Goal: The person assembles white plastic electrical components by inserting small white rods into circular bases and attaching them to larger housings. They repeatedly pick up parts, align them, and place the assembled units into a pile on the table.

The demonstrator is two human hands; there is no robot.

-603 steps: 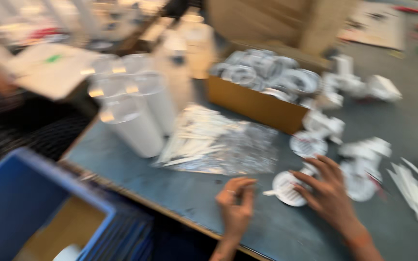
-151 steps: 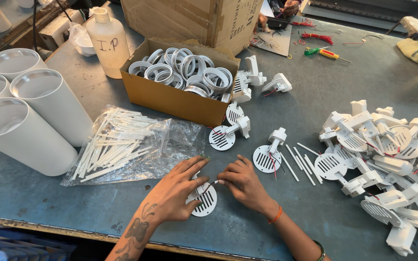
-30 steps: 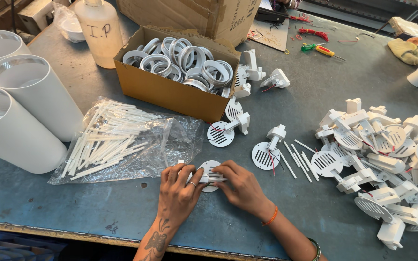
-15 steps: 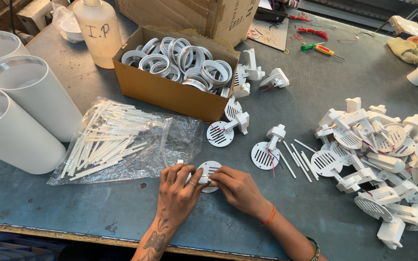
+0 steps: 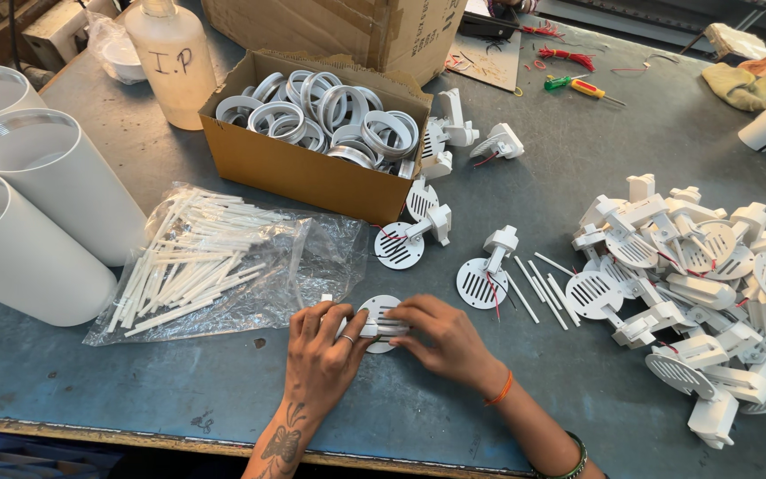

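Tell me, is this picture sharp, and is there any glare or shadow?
Head view: sharp throughout. The left hand and right hand on the white slotted disc show no blur. Light is soft and even, with faint shadows. Mild glare on the plastic bag. The white tubes bulge slightly near the frame edge.

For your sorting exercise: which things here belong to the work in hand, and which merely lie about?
In hand: left hand, right hand, white slotted disc, bag of white rods.
Lying about: screwdriver, plastic bottle, white cylinders.

Plastic bag (image 5: 223, 266) crowds left; loose rods (image 5: 538, 286) right; near table (image 5: 179, 390) open.
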